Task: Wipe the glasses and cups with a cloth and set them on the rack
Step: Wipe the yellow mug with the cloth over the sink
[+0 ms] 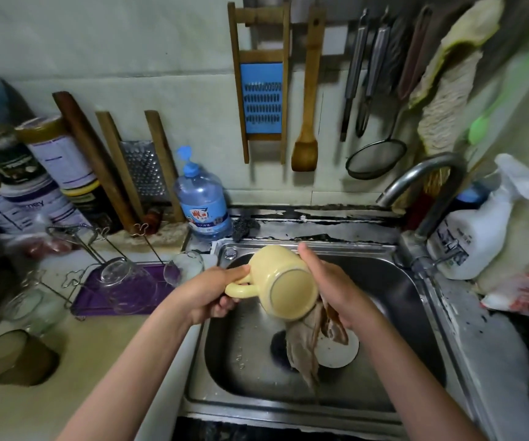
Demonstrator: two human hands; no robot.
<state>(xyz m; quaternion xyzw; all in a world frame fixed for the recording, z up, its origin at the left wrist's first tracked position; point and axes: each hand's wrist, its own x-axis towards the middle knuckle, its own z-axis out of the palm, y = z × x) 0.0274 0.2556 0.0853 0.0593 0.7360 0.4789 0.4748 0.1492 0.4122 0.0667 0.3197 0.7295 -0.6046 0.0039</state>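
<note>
I hold a pale yellow mug (280,281) over the steel sink (422,313), tipped so that its base faces up toward me and its mouth points away and down. My left hand (207,292) grips the mug by its handle, fingers curled through and around the loop, thumb lying along the top of it. My right hand (333,286) presses flat against the mug's right side, thumb raised over the upper wall, and its fingers are closed on a brownish cloth (309,337) that is pinched between palm and mug; the loose end of the cloth hangs down into the basin, over the white drain cover (339,351). To my left on the counter stands the wire rack (75,281) on a purple tray (123,308), with a clear glass (123,283) upside down on it and another clear glass (185,267) at its right end, close to the sink's edge. A brown tinted cup (13,358) lies on its side on the counter near me, well apart from the rack. The tap (422,183) arches over the sink's far right corner, and a blue detergent bottle (201,198) stands behind the sink's left corner.
</note>
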